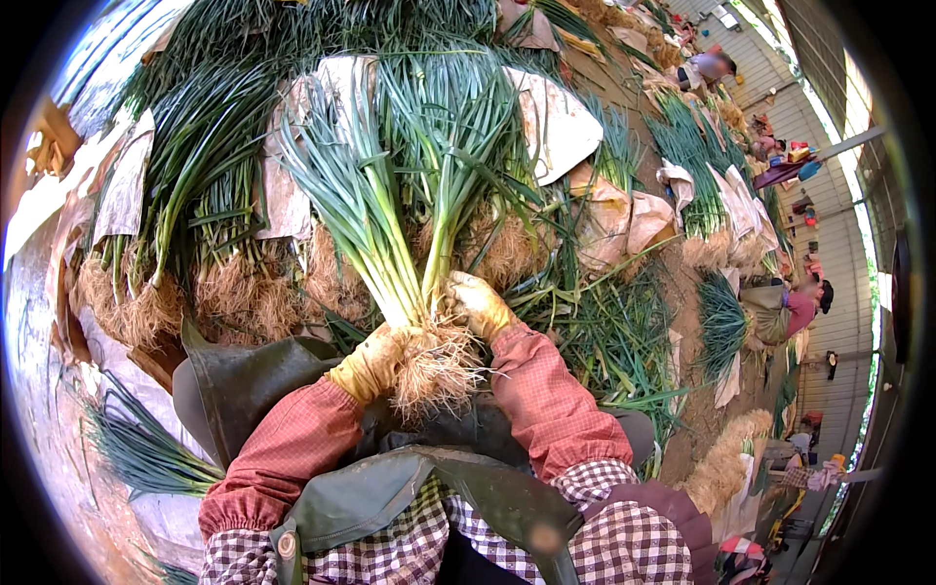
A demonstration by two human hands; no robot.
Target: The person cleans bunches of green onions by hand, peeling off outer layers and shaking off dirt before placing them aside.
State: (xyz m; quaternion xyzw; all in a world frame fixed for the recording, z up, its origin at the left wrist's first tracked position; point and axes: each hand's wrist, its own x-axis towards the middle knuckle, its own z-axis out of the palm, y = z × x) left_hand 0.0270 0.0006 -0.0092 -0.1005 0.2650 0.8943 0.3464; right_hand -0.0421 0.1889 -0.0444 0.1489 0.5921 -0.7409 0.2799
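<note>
In front of my lap I hold a bunch of green onions (395, 278), with pale stems, long green leaves and tangled tan roots (434, 366). Its leaves fan away from me in two parts, left and right. My left hand (373, 364), in a yellow glove, is closed round the stem bases on the left, just above the roots. On the right side of the same bunch, my right hand (478, 305), also gloved in yellow, is closed at the stem bases. Some of its fingers are hidden by the stems.
Rooted green onion bundles (234, 253) lie in rows ahead, with pale sheets (556, 127) among them. Loose leaves (614, 341) cover the ground at right. A smaller bunch (146, 448) lies at left. Other people, one in a dark red top (801, 310), are farther right.
</note>
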